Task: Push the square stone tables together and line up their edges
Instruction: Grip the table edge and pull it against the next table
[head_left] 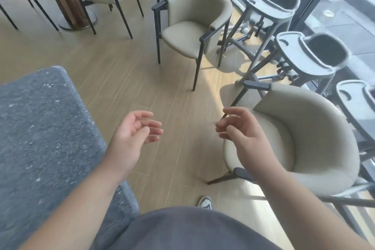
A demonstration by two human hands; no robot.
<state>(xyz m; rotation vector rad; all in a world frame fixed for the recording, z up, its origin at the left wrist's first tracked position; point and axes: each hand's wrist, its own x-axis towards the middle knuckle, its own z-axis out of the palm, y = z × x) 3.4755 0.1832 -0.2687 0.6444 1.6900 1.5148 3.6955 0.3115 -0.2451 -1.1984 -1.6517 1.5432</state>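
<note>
A grey speckled stone table (40,128) fills the left side of the view, its rounded far corner near the upper left. My left hand (134,134) hovers in the air just right of the table's right edge, fingers loosely curled, holding nothing. My right hand (241,136) floats further right, in front of a beige armchair (308,142), palm turned inward, fingers relaxed and empty. Neither hand touches the table. Only one stone table shows here.
A second beige armchair (194,24) stands ahead on the wooden floor (125,71). Several grey high chairs (312,57) line the window on the right. More chairs and a round table base (79,20) stand at the upper left. My shoe (205,202) is below.
</note>
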